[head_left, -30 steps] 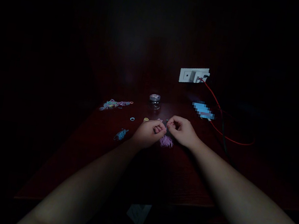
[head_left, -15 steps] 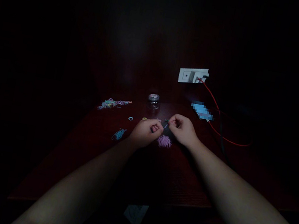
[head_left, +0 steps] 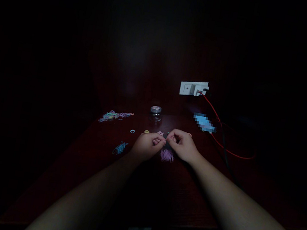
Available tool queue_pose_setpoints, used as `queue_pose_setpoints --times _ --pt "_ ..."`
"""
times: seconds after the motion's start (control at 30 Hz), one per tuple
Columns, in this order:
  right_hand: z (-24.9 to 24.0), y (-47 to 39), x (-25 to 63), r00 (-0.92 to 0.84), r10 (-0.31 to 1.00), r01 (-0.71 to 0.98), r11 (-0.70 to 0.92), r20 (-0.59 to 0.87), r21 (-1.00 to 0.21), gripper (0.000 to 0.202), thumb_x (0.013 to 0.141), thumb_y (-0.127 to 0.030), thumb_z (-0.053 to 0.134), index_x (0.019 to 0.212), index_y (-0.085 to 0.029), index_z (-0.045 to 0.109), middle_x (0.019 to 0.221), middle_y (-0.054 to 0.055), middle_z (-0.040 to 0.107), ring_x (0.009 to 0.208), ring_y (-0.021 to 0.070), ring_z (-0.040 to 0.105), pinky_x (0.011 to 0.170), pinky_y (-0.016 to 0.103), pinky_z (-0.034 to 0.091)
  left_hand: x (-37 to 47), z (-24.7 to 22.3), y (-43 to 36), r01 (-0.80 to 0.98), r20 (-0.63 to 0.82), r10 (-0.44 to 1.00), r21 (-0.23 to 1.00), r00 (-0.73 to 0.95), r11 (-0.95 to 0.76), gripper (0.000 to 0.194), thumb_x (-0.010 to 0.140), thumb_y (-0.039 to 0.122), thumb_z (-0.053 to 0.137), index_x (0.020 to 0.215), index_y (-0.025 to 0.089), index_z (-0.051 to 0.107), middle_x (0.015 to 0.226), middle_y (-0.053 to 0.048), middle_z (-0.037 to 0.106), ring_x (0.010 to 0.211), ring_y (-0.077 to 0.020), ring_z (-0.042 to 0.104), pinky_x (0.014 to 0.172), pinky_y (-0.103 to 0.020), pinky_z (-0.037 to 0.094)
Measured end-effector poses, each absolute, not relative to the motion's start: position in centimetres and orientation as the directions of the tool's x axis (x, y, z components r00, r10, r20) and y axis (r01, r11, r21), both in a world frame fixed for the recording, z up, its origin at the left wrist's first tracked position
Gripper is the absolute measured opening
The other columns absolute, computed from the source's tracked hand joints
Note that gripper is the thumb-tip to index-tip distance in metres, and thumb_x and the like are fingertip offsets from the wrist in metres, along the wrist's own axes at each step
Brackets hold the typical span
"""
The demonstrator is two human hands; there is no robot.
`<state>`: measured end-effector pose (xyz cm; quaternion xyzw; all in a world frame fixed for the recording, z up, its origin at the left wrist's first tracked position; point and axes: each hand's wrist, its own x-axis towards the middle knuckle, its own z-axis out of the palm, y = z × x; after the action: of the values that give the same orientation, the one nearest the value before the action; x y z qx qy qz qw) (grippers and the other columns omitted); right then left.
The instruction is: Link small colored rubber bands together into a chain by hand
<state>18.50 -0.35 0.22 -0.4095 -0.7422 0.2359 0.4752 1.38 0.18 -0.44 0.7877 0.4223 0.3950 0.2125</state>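
My left hand (head_left: 147,145) is closed in a pinch over the dark red table (head_left: 183,199), its fingertips pointing right. Touching or nearly touching them are the pinched fingertips of my right hand (head_left: 183,146). Whatever lies between the fingers is too small and dark to make out. Just below the fingertips is a bundle of purple elastic bands (head_left: 167,156). A blue bundle of bands (head_left: 120,148) lies left of my left wrist. Beyond my left hand are a yellow band (head_left: 146,132) and some pink bands (head_left: 160,133); a single light-blue band (head_left: 132,131) sits farther left.
A mixed pile of coloured bands (head_left: 111,116) lies at the back left. Behind my hands stands a clear lidded jar (head_left: 155,114). At right, a phone (head_left: 204,123) is connected to a red cable (head_left: 219,143) from a wall socket (head_left: 187,88). The surroundings are very dark.
The whole scene sits lower in view. My right hand has come left and closer to my left hand, closing the gap where a small pale strip showed between the fingertips.
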Motion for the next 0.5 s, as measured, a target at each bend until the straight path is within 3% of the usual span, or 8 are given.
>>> queue_pose_setpoints --times 0.37,0.5 --pt "0.2 1.3 20.1 0.038 0.846 0.279 0.502 0.532 -0.819 0.008 0.072 -0.022 0.053 0.067 -0.016 0.052 0.061 -0.001 0.05 0.056 0.0096 0.044 0.053 0.022 0.034 1.4 0.0 -0.4 0.471 0.426 0.83 0.685 0.36 -0.556 0.018 0.077 0.027 0.057 0.075 0.014 0.069 0.063 -0.001 0.066 0.055 -0.0095 0.056 0.053 -0.018 0.043" --pt "0.1 1.1 20.3 -0.221 0.898 0.344 0.436 0.38 -0.831 0.007 0.069 -0.022 0.054 0.066 -0.015 0.054 0.058 -0.003 0.05 0.052 0.0085 0.042 0.05 0.021 0.032 1.3 -0.4 0.1 0.478 0.485 0.822 0.669 0.299 -0.569 0.018 0.078 0.028 0.058 0.075 0.014 0.067 0.064 -0.001 0.066 0.055 -0.0093 0.056 0.054 -0.018 0.044"
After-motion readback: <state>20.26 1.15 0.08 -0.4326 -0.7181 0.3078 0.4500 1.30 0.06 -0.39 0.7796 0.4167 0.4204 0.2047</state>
